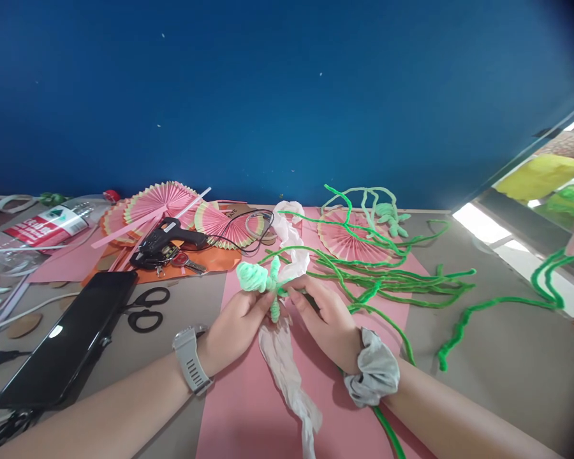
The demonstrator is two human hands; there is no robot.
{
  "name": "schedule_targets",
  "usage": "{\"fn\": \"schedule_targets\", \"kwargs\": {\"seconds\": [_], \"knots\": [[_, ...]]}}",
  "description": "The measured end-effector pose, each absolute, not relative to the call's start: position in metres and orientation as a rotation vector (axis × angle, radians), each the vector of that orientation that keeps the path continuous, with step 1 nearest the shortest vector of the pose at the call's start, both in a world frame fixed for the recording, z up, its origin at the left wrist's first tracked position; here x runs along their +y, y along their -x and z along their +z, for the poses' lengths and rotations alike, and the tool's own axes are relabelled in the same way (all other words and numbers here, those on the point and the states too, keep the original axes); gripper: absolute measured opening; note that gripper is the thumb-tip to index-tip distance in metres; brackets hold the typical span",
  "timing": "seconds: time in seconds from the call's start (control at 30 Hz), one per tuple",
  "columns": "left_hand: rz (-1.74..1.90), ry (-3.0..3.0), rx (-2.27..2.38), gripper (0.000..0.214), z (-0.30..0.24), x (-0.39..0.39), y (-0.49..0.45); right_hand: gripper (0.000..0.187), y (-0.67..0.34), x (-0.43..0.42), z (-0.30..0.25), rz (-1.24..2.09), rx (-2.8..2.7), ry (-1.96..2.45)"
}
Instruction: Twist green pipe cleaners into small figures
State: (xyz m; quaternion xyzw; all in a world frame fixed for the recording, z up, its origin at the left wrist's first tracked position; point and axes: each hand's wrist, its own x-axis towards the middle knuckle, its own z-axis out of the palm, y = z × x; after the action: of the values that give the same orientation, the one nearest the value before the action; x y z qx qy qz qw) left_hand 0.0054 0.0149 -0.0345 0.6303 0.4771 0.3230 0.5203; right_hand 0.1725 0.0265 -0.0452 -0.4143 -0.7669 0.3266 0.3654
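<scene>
Between my two hands is a pipe-cleaner flower [254,276], pale mint green, with a coiled bloom on its left and short looped pieces beside it. My left hand [239,322] pinches it near the base of the bloom with thumb and fingers. Close against it, the thumb and fingers of my right hand [328,319] are closed at a darker green pipe-cleaner stem [283,289]. A crumpled white paper strip [287,376] hangs below the hands, and more of it shows behind them. Pink paper [239,395] lies underneath.
Green pipe cleaners [411,284] spread across the right side. Pleated pink paper fans [165,207] lie at the back. A black glue gun [167,241], scissors [146,309], a black phone [71,341] and a plastic bottle [45,229] are on the left. A blue panel [287,102] rises behind.
</scene>
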Motion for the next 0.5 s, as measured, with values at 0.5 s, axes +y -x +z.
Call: {"fn": "schedule_targets", "kwargs": {"seconds": [0.5], "knots": [[0.804,-1.499,1.154,0.027,-0.0334,0.0143,-0.0048,0.026,-0.1744,0.0190,-0.0368,-0.085,-2.548,1.092]]}}
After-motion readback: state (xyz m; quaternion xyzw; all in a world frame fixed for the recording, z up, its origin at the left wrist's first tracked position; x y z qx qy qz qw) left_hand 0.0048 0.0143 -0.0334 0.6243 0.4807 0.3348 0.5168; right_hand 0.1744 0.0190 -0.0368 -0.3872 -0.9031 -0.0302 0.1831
